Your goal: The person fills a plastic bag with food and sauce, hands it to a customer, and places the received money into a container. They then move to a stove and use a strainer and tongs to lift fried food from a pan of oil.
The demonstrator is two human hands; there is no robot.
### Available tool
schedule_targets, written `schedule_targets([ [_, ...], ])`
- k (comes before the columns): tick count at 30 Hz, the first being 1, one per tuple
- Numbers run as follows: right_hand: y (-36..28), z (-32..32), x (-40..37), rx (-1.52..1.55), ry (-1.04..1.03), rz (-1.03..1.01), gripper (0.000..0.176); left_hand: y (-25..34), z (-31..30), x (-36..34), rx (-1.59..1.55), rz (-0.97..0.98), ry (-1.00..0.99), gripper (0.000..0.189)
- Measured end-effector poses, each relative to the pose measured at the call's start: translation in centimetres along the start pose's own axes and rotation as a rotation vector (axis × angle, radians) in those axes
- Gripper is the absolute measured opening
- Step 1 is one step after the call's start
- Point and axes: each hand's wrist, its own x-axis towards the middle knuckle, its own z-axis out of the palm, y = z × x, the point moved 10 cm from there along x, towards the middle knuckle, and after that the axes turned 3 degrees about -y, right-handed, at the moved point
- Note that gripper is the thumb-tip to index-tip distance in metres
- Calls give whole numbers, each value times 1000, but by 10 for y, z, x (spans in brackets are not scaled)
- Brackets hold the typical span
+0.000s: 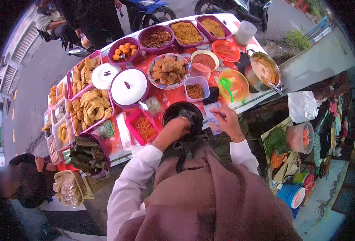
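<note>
My left hand (pixel 173 131) reaches into a black bowl (pixel 177 104) at the table's near edge. Its fingers curl down over dark plastic (pixel 190 116) inside; what they hold is hard to make out. Just right of the bowl, a bluish banknote (pixel 214 125) sits under the fingers of my right hand (pixel 228 121), which look pinched at its edge. Beside the bowl on the left is a pink basket of orange noodles (pixel 141 127). Behind it stands a small clear tub of dark shreds (pixel 195 90). A green spoon (pixel 227 86) rests in an orange bowl (pixel 244 89).
Trays of fried food (pixel 90 108) and white-lidded pots (pixel 129 86) fill the table's left. A metal pot (pixel 277 69) stands far right. A person (pixel 26 176) is at the lower left, others beyond the table near motorbikes (pixel 155 12). A bucket (pixel 292 195) sits low right.
</note>
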Motion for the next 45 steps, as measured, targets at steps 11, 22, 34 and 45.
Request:
schedule_targets([
  [11,2,11,-3,-5,-75,30,19,-26,97,39,380,-69,-272,9],
  [22,-25,57,13,-207,-265,-168,50,-4,-52,1,-97,103,62,24],
  [34,49,113,26,396,-342,298,21,-41,-20,-39,-1188,-392,551,26],
  [45,-33,64,25,-35,-215,25,16,-27,8,-44,-1832,-413,509,28],
])
